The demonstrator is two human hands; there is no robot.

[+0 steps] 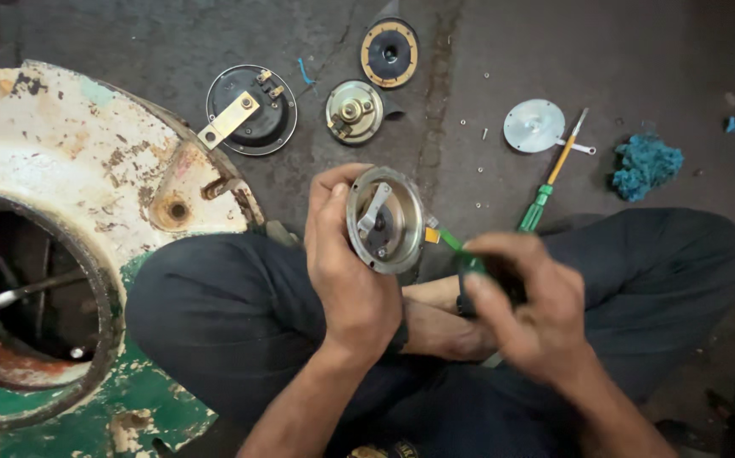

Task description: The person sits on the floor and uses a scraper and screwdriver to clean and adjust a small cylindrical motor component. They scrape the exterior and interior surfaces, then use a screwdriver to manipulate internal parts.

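While left hand [346, 271] grips, horn disc [384, 220] faces up.

Floor ahead of the knees is pretty cluttered: a black round unit with a brass strap [250, 109], a brass-cored disc [354, 111] and a gold-ringed disc [389, 53] sit close together, with only narrow gaps between. To the right, a silver plate [534, 125], green screwdriver [551, 179], loose screws and a blue rag [646, 164] break up the concrete. The big rusty painted housing [71, 170] blocks the whole left side; bare floor shows mostly top right.
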